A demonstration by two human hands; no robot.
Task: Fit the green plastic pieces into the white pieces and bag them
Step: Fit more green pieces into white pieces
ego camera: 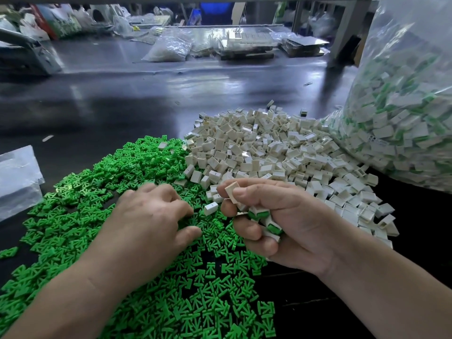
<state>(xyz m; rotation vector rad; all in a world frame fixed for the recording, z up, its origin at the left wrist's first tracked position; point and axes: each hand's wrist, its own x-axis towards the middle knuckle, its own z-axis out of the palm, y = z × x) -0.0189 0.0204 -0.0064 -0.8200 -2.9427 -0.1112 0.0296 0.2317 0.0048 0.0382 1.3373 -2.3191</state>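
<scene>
A wide heap of small green plastic pieces [137, 172] covers the dark table in front of me. Beside it on the right lies a heap of small white box-shaped pieces [281, 148]. My right hand [276, 221] pinches one white piece [232, 189] between thumb and forefinger, and its curled lower fingers hold several fitted white-and-green pieces [263, 217]. My left hand [151, 216] rests palm down on the green heap, its fingertips curled into the pieces; whether it holds one is hidden. A big clear bag [403, 113] full of fitted pieces stands at the right.
A flat clear plastic bag [17, 177] lies at the left table edge. Across the dark table [122, 99], at the back, lie more plastic bags [171, 47] and stacked trays [247, 45]. A grey post [347, 33] stands at the back right.
</scene>
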